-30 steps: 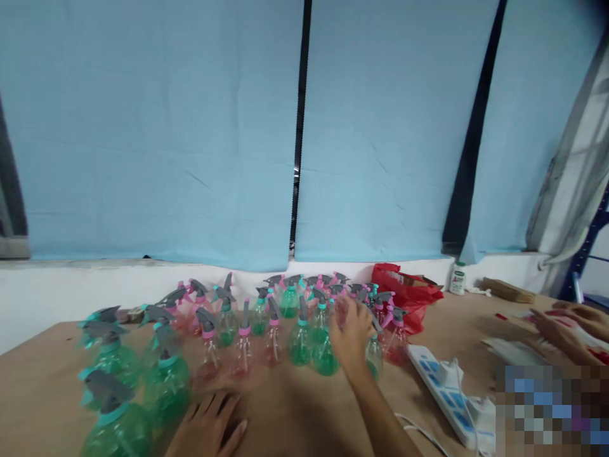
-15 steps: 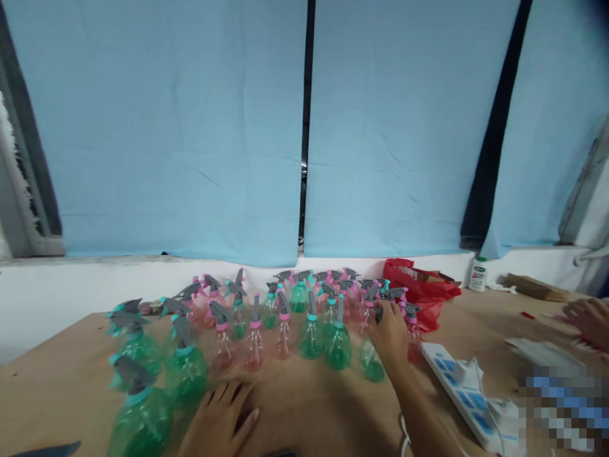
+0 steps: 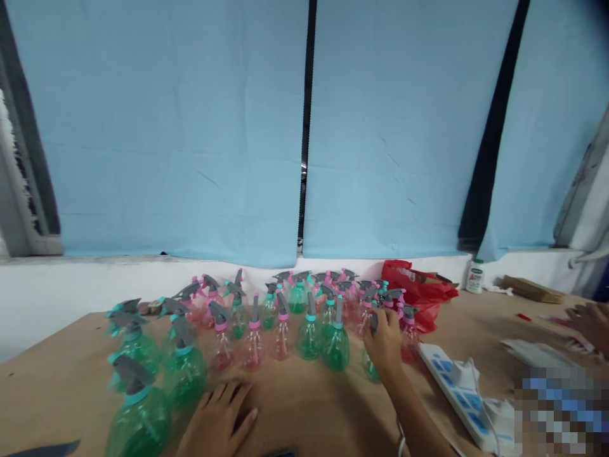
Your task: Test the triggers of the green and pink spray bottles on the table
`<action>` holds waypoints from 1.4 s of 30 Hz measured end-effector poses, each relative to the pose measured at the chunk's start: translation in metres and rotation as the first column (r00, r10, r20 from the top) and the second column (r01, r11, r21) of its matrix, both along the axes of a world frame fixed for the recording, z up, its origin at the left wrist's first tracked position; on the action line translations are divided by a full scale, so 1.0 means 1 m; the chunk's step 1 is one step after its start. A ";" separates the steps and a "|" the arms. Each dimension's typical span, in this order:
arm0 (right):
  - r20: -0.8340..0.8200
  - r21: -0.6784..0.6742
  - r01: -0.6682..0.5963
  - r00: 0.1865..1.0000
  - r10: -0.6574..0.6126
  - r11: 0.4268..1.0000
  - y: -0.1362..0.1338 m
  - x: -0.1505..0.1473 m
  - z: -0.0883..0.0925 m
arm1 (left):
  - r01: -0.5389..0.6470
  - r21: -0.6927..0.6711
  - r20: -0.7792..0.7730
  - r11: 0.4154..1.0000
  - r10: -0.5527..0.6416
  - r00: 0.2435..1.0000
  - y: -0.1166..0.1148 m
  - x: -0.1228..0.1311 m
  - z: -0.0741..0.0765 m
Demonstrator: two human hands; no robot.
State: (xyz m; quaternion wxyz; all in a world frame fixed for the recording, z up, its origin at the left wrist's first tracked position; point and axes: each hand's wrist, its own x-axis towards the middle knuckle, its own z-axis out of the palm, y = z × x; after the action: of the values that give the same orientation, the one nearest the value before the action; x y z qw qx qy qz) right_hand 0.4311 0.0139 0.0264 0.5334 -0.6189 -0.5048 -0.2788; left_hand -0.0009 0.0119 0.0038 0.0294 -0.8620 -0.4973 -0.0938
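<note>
Many spray bottles stand on the wooden table, some green with teal collars, others pink. My right hand point(image 3: 383, 336) is closed round the grey spray head of a green bottle point(image 3: 370, 367), whose base shows below the fingers. A pink bottle point(image 3: 409, 336) stands just right of that hand. Palm down on the table, my left hand point(image 3: 219, 412) lies with its fingers spread and holds nothing. To its left are a green bottle point(image 3: 185, 374) and a nearer, larger-looking green bottle point(image 3: 140, 419). Another green bottle point(image 3: 336, 348) stands left of my right hand.
A white power strip point(image 3: 451, 387) with plugs and cables lies right of my right arm. Behind are a red plastic bag point(image 3: 413, 285) and a white pill bottle point(image 3: 475, 277). Another person's hand point(image 3: 590, 327) is at the right edge. Blue curtains point(image 3: 190, 127) hang behind.
My right hand has come slightly lower and nearer with the green bottle's spray head in its grip. My left hand stays flat on the table.
</note>
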 end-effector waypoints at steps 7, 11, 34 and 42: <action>-0.198 0.020 -0.087 0.976 0.089 0.996 0.002 0.010 -0.010 | -0.025 -0.010 -0.035 1.000 0.025 0.999 -0.002 0.003 0.004; -0.368 -0.037 -0.140 0.922 0.117 0.989 0.005 0.018 -0.016 | -0.015 -0.001 -0.030 1.000 0.015 0.999 -0.001 0.002 0.004; -0.697 0.100 -0.985 0.033 0.716 0.143 0.009 -0.171 0.020 | 0.001 0.000 -0.031 1.000 -0.001 1.000 -0.004 0.002 0.003; -0.776 0.252 -0.954 -0.100 0.623 0.161 0.019 -0.197 0.019 | 0.007 0.006 -0.016 1.000 -0.007 1.000 -0.004 0.003 0.001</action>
State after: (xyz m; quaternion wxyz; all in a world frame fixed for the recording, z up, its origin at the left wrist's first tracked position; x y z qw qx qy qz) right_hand 0.2339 0.0329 0.0459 0.5975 -0.3075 -0.5399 0.5069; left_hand 0.0020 0.0084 0.0046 0.0357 -0.8644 -0.4936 -0.0886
